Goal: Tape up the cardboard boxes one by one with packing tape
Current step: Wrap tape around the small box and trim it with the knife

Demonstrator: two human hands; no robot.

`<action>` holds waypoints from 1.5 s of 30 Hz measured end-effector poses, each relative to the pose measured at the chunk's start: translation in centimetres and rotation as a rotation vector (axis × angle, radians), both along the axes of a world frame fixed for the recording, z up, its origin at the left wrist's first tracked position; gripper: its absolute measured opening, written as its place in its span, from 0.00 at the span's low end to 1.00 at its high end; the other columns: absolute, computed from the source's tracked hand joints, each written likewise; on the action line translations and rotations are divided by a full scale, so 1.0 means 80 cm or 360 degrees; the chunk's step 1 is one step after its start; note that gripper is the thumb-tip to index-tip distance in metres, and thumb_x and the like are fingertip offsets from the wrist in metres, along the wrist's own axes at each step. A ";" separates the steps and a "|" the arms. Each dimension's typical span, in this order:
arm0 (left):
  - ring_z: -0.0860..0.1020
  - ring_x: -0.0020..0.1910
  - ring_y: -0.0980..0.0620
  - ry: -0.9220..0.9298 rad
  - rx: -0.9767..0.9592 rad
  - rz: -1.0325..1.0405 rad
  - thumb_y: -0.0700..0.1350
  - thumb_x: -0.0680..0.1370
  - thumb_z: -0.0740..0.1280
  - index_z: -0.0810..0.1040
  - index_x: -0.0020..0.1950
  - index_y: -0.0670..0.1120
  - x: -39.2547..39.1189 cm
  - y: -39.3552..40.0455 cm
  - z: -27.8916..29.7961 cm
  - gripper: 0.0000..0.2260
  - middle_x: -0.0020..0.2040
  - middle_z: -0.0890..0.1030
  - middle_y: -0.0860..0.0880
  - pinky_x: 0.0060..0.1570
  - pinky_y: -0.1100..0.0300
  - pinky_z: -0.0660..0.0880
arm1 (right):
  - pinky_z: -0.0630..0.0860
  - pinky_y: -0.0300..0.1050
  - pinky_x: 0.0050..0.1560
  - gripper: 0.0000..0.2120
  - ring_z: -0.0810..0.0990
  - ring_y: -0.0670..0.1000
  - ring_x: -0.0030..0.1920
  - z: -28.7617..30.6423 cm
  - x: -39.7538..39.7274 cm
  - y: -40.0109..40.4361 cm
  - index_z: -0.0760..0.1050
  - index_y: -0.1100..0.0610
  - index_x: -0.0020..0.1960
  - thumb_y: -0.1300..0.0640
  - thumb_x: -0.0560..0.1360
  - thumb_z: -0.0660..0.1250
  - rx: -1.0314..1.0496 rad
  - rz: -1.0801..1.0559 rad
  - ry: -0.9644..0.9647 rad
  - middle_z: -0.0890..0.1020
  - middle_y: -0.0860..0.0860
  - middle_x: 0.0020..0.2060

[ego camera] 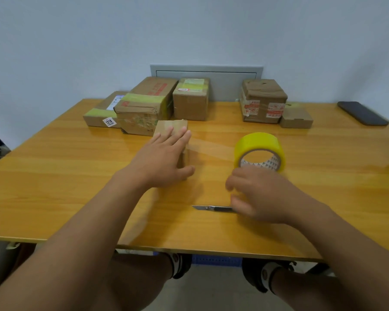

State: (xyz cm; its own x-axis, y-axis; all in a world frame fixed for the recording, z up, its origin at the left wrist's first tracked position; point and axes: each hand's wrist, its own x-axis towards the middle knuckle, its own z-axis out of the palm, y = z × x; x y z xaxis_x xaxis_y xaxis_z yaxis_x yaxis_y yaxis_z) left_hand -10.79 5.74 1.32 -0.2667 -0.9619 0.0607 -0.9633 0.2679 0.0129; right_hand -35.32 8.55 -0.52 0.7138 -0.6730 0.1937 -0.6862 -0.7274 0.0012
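Even, soft indoor light with faint glare on the table (54,176); right hand (263,194) motion-blurred; wide-angle edges bowed.

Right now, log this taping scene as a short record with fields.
surface: wooden table
box in work: small cardboard box, under the left hand, which presses flat on its top
tape: yellow tape roll standing on edge, a clear strip stretched from it to the box
right hand: blurred, over the utility knife; grip unclear
back row: six other boxes
also: dark phone at far right
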 end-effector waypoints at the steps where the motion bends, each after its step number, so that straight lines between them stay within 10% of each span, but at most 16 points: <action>1: 0.40 0.79 0.52 -0.0007 0.0009 -0.0001 0.63 0.79 0.59 0.41 0.81 0.52 0.000 0.000 0.001 0.39 0.81 0.42 0.54 0.76 0.54 0.42 | 0.77 0.52 0.44 0.13 0.74 0.50 0.46 -0.003 0.004 0.004 0.75 0.52 0.51 0.46 0.76 0.56 0.0199 -0.0034 0.0209 0.76 0.47 0.45; 9: 0.41 0.79 0.54 0.0046 0.0070 0.0008 0.60 0.79 0.61 0.42 0.81 0.50 0.000 0.001 0.005 0.39 0.81 0.42 0.52 0.77 0.56 0.43 | 0.75 0.50 0.46 0.07 0.72 0.47 0.42 -0.005 0.005 0.006 0.66 0.48 0.47 0.47 0.82 0.56 0.0546 -0.0044 0.0142 0.73 0.44 0.43; 17: 0.41 0.79 0.54 0.0056 0.0081 -0.0002 0.59 0.79 0.60 0.41 0.81 0.49 0.002 0.001 0.005 0.38 0.81 0.41 0.51 0.76 0.57 0.42 | 0.75 0.39 0.33 0.10 0.79 0.53 0.32 0.043 0.018 -0.017 0.72 0.51 0.60 0.61 0.81 0.61 0.0861 -0.0089 -0.1643 0.80 0.54 0.36; 23: 0.42 0.79 0.54 0.0036 0.0038 -0.0019 0.60 0.79 0.59 0.41 0.81 0.50 0.003 0.001 0.003 0.38 0.81 0.41 0.51 0.77 0.56 0.42 | 0.78 0.42 0.35 0.14 0.82 0.53 0.34 0.071 0.063 -0.043 0.78 0.57 0.55 0.66 0.82 0.54 0.1107 -0.0010 -0.2318 0.85 0.54 0.42; 31: 0.42 0.79 0.54 0.0043 -0.0073 -0.0035 0.60 0.79 0.58 0.41 0.81 0.50 0.004 0.003 -0.003 0.38 0.81 0.43 0.51 0.78 0.55 0.43 | 0.75 0.33 0.47 0.06 0.80 0.43 0.42 0.032 0.100 -0.071 0.75 0.65 0.56 0.64 0.80 0.63 0.0649 -0.0045 -0.1991 0.80 0.52 0.40; 45: 0.43 0.79 0.56 0.0080 -0.0039 -0.0021 0.59 0.79 0.59 0.42 0.81 0.49 0.011 -0.002 -0.002 0.38 0.81 0.43 0.51 0.77 0.58 0.43 | 0.70 0.30 0.56 0.15 0.79 0.38 0.55 0.020 0.086 -0.064 0.83 0.50 0.40 0.51 0.81 0.62 0.0669 -0.0326 -0.2069 0.86 0.45 0.43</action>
